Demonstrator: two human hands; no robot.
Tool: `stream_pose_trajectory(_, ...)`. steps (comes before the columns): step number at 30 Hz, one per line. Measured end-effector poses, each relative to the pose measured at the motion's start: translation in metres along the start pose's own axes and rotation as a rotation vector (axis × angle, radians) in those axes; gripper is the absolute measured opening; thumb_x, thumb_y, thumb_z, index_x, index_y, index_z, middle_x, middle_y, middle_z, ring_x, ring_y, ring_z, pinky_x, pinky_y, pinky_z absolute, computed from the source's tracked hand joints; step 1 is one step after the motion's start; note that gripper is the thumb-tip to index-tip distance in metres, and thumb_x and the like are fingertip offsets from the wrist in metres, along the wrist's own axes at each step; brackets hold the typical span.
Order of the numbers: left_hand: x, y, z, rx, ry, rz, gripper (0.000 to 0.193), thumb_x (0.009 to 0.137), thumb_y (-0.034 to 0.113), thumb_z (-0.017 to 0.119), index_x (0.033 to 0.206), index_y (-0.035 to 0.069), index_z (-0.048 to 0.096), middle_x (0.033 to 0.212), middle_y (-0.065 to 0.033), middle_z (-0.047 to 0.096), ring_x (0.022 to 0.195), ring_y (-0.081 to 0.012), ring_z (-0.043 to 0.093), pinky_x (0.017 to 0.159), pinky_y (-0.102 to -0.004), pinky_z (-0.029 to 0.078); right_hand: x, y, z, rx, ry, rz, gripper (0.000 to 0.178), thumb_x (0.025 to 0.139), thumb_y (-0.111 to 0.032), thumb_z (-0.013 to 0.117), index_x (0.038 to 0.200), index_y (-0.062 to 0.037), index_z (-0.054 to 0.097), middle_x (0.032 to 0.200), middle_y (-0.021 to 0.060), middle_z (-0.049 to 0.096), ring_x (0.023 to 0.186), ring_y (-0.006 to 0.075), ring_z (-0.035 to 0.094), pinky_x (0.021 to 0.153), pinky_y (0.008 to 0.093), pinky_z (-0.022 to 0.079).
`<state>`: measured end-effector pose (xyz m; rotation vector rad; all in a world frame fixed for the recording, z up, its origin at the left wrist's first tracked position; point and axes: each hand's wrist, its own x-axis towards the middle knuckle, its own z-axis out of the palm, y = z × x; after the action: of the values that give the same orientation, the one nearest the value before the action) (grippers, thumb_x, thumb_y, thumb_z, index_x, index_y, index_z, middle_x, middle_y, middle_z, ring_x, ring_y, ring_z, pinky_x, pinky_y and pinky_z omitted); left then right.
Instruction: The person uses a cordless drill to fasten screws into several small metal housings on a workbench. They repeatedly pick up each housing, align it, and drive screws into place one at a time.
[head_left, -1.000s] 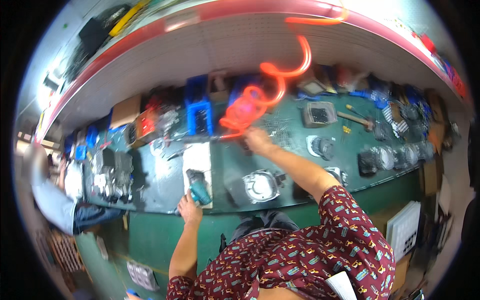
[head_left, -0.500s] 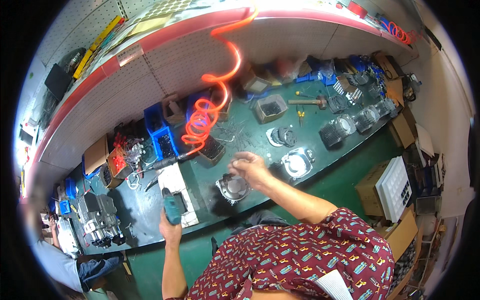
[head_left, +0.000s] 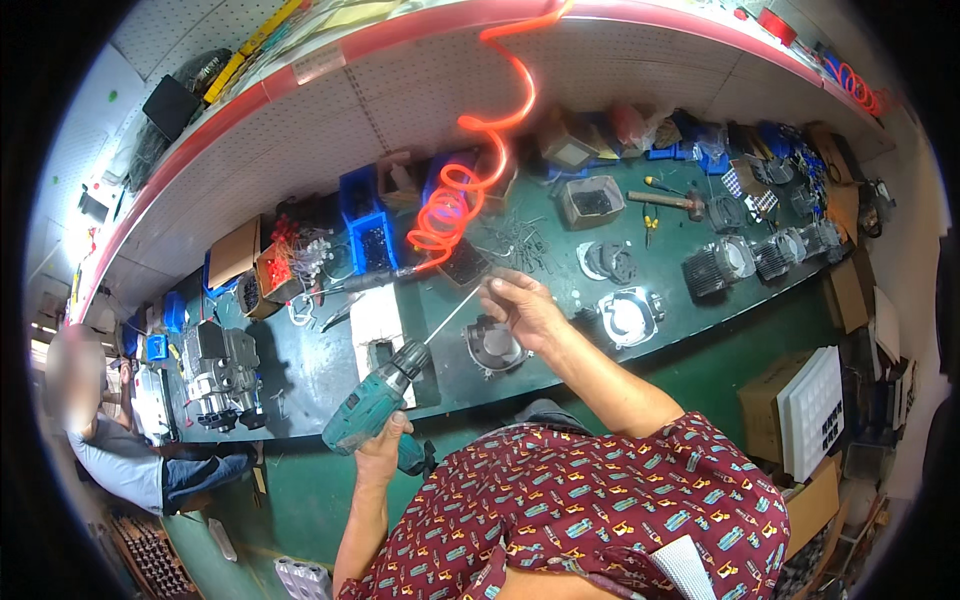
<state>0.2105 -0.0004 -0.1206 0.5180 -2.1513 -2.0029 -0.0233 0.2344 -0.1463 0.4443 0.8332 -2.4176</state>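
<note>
Two hands are at work over the long green workbench from where I watch, and I'll take them left to right. Far left, a seated co-worker sits by a grey engine block; blue bins and a cardboard box stand further along the back edge. My left hand is wrapped around the grip of a teal cordless drill, fingers curled tight about the handle, the tool raised off the bench and angled up to the right. From its chuck a long thin bit runs toward my right hand, whose fingertips pinch the far end of that shaft, thumb and forefinger pressed together on it. An orange coiled air hose hangs above, loose screws lie scattered behind, and a round grey engine cover sits directly under the right hand. Further right lie another metal housing, a hammer and finned cylinder parts.

I judge the work to be at the setting-up stage: the bit is seated in the drill and being steadied or checked, and its tip does not touch any part on the bench, so no driving on the cover has begun.
</note>
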Motion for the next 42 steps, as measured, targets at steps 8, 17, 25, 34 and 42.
stream_pose_trajectory(8, 0.0, 0.003, 0.017, -0.126, 0.05, -0.084, 0.032, 0.094, 0.02, 0.074, 0.117, -0.001, 0.064, 0.097, -0.0071, 0.067, 0.074, -0.0151, 0.062, 0.067, -0.0309, 0.053, 0.016, -0.008, -0.008, -0.081, -0.102, 0.03, 0.031, 0.092, 0.001, 0.068, 0.121, 0.0037, 0.058, 0.108, 0.0176, 0.07, 0.092, 0.0247, 0.073, 0.08, 0.0306, 0.065)
stream_pose_trajectory(17, -0.01, -0.007, -0.033, -0.092, 0.073, -0.149, 0.038, 0.09, 0.022, 0.078, 0.117, 0.001, 0.063, 0.093, -0.0079, 0.066, 0.076, -0.0172, 0.062, 0.07, -0.0334, 0.054, 0.037, 0.006, 0.017, -0.412, -0.28, 0.232, 0.029, 0.091, -0.008, 0.074, 0.116, 0.0022, 0.063, 0.1, 0.011, 0.07, 0.086, 0.0204, 0.073, 0.073, 0.03, 0.063)
stream_pose_trajectory(25, 0.005, -0.047, -0.071, -0.677, 0.262, -0.351, 0.041, 0.085, 0.029, 0.076, 0.11, 0.0, 0.061, 0.08, -0.0078, 0.06, 0.071, -0.0207, 0.061, 0.07, -0.0394, 0.056, 0.081, 0.065, 0.099, -0.564, -0.483, 0.306, 0.045, 0.091, -0.001, 0.068, 0.132, 0.0072, 0.052, 0.109, 0.0158, 0.069, 0.091, 0.0216, 0.072, 0.076, 0.0299, 0.062)
stream_pose_trajectory(34, 0.018, -0.073, -0.148, -0.677, 0.307, -0.421, 0.045, 0.085, 0.038, 0.073, 0.109, 0.003, 0.057, 0.072, -0.0046, 0.052, 0.07, -0.0217, 0.056, 0.073, -0.0392, 0.051, 0.274, 0.146, 0.088, -2.41, -0.687, -0.669, 0.012, 0.087, -0.015, 0.062, 0.086, -0.0122, 0.074, 0.093, 0.0121, 0.072, 0.098, 0.0289, 0.068, 0.085, 0.0462, 0.047)
stream_pose_trajectory(42, 0.011, -0.08, -0.188, -0.651, 0.322, -0.545, 0.05, 0.083, 0.035, 0.076, 0.109, -0.004, 0.06, 0.075, -0.0089, 0.06, 0.072, -0.0222, 0.062, 0.075, -0.0389, 0.055, 0.344, 0.2, 0.101, -2.921, -0.784, -0.637, 0.019, 0.089, -0.013, 0.061, 0.098, -0.0134, 0.078, 0.102, 0.0046, 0.073, 0.11, 0.0231, 0.062, 0.097, 0.0481, 0.038)
